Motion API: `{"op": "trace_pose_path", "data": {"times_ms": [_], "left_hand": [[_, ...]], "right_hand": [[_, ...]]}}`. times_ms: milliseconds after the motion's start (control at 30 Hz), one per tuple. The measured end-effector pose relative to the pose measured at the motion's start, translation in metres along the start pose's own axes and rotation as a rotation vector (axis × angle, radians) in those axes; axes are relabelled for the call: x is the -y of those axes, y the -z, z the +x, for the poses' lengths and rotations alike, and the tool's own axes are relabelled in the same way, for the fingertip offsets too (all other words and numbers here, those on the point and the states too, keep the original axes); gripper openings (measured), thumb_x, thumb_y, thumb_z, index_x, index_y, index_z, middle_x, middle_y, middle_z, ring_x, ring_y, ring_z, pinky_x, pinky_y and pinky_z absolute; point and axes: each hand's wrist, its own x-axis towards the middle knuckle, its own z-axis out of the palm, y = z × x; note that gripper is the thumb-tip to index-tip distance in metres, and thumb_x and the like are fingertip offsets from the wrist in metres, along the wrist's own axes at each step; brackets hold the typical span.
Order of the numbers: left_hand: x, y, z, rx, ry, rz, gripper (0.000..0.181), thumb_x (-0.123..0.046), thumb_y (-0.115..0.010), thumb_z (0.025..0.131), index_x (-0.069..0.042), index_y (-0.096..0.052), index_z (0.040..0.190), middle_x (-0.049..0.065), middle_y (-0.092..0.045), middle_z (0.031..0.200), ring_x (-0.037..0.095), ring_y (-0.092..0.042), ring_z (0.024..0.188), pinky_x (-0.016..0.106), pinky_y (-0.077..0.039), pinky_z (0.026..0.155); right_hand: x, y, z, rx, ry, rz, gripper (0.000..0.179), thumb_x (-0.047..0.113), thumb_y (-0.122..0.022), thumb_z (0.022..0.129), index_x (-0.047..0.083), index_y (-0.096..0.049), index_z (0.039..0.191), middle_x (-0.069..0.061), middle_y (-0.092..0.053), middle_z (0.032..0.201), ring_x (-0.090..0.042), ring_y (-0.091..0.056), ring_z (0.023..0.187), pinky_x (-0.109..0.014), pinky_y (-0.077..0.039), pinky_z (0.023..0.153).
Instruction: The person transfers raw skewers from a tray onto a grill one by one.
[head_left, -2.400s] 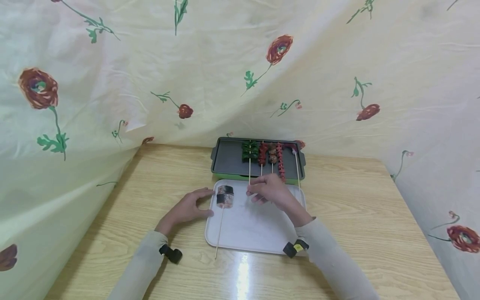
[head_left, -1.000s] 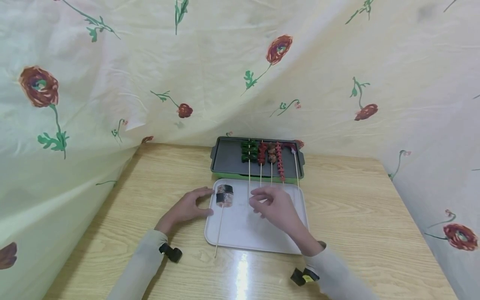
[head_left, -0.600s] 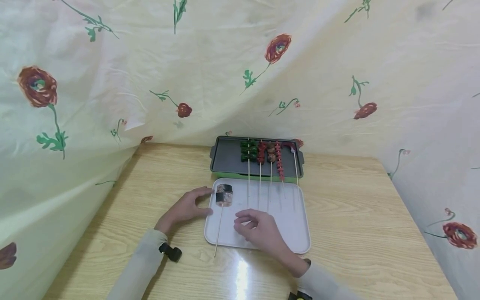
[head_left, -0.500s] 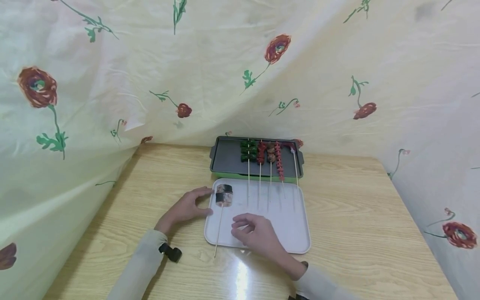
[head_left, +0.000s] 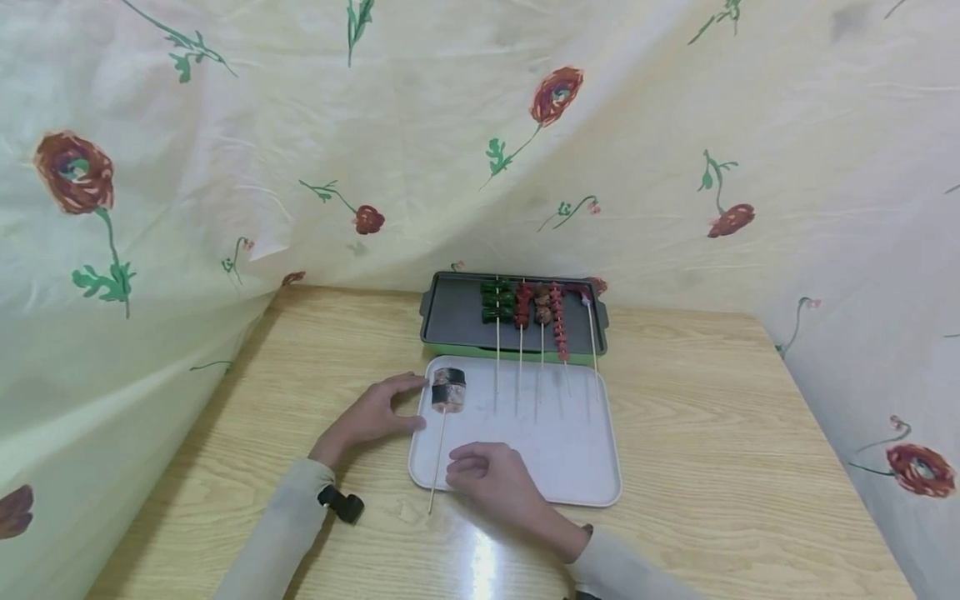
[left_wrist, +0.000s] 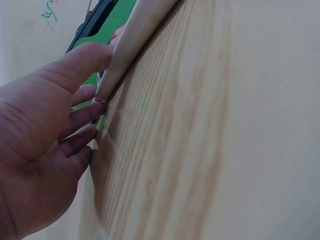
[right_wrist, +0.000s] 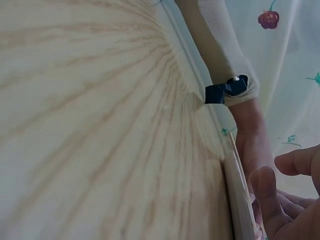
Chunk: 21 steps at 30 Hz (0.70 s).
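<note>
A skewer (head_left: pixel 448 396) with chunky pinkish pieces and black bands lies on the left side of the white tray (head_left: pixel 555 454). Its stick crosses the tray's front rim onto the table. My left hand (head_left: pixel 375 412) rests at the tray's left edge, thumb and fingers spread apart; in the left wrist view the thumb (left_wrist: pixel 90 57) touches the rim. Over the tray's front edge, just right of that stick, hovers my right hand (head_left: pixel 495 479), fingers loosely bent and holding nothing. In the right wrist view, a gap shows between thumb and fingers of the right hand (right_wrist: pixel 285 205).
Behind the tray stands a dark grill pan (head_left: pixel 461 317) with a green base. On it lie a green pepper skewer (head_left: pixel 491 302), several reddish and brown skewers (head_left: pixel 522 307) and a purple-tipped one (head_left: pixel 586 298), their sticks reaching over the tray. Flowered cloth (head_left: pixel 420 167) hangs behind.
My right hand let go of the green pepper skewer's stick, then moved back toward me and left to beside the banded skewer's stick. My left hand has stayed at the tray edge.
</note>
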Motion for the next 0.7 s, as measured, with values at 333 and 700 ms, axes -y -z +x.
{"op": "trace_pose_path", "data": {"times_ms": [333,700], "left_hand": [[0.002,0.0,0.001,-0.001,-0.005,0.004,0.072,-0.036,-0.084,0.085,-0.021,-0.054,0.149,0.006,-0.043,0.16,0.03,-0.032,0.152,0.051,-0.028,0.124],[0.0,-0.001,0.0,-0.005,0.005,-0.003,0.072,-0.035,-0.084,0.085,-0.022,-0.054,0.149,0.007,-0.042,0.16,0.031,-0.032,0.151,0.052,-0.028,0.124]], "right_hand": [[-0.002,-0.011,0.011,0.004,-0.014,-0.107,0.038,0.024,-0.075,0.088,0.001,-0.073,0.117,0.002,-0.079,0.09,-0.012,-0.075,0.081,-0.038,-0.061,0.088],[-0.006,-0.018,0.022,0.052,-0.137,0.113,0.038,0.008,-0.075,0.087,-0.009,-0.066,0.12,-0.007,-0.075,0.077,-0.015,-0.066,0.053,-0.031,-0.061,0.051]]}}
